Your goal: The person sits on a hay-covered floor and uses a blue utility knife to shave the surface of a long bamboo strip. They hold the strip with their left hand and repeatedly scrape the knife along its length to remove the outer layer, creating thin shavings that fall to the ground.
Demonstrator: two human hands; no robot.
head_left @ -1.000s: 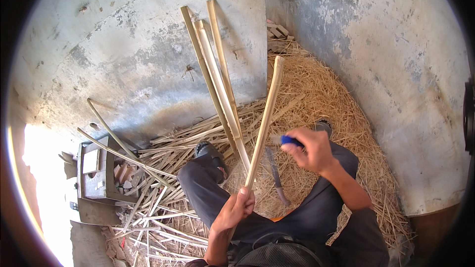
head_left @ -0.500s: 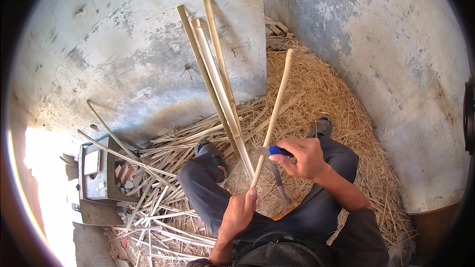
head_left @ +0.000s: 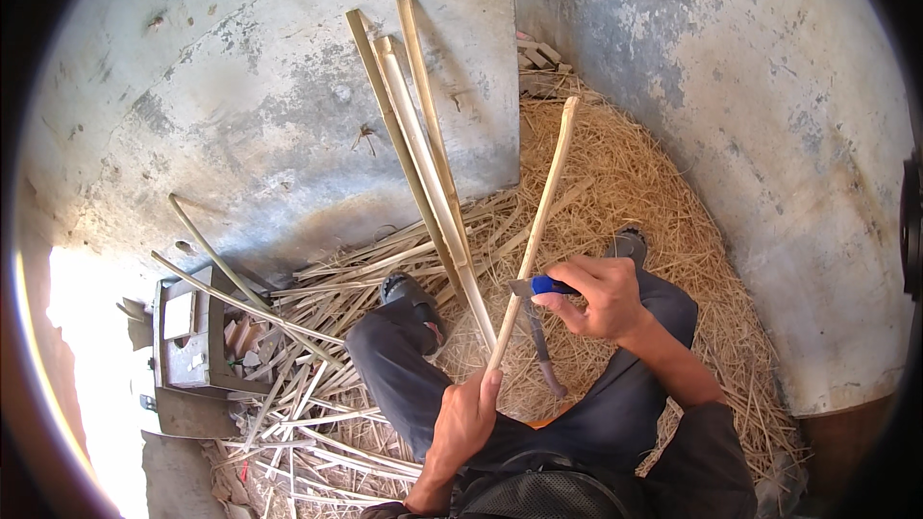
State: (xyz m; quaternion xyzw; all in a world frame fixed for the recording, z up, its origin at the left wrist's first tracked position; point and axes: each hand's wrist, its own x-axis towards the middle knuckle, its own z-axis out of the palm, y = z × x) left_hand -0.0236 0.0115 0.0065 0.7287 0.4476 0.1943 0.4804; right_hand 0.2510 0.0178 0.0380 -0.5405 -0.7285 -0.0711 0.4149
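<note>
My left hand (head_left: 463, 415) is closed round the lower end of a long pale bamboo strip (head_left: 544, 211), which slants up and away to the right between my knees. My right hand (head_left: 601, 296) grips a blue-handled knife (head_left: 544, 285). Its short blade lies across the strip, roughly midway along it. Just left of the held strip, several longer split bamboo lengths (head_left: 423, 149) lean against the wall, their lower ends between my feet. A dark, narrow tool with a brown handle (head_left: 545, 365) lies on the ground beyond my hands, partly hidden by the strip.
Bamboo strips (head_left: 356, 279) are heaped to the left, near a worn wooden box (head_left: 192, 341) holding broken pieces. Straw-like shavings (head_left: 615, 159) cover the ground ahead and right. Stained walls (head_left: 260, 67) stand close in front and at the right.
The strip's far end has swung slightly right. My right hand and the knife have shifted a little to the right along with it; my left hand keeps its hold.
</note>
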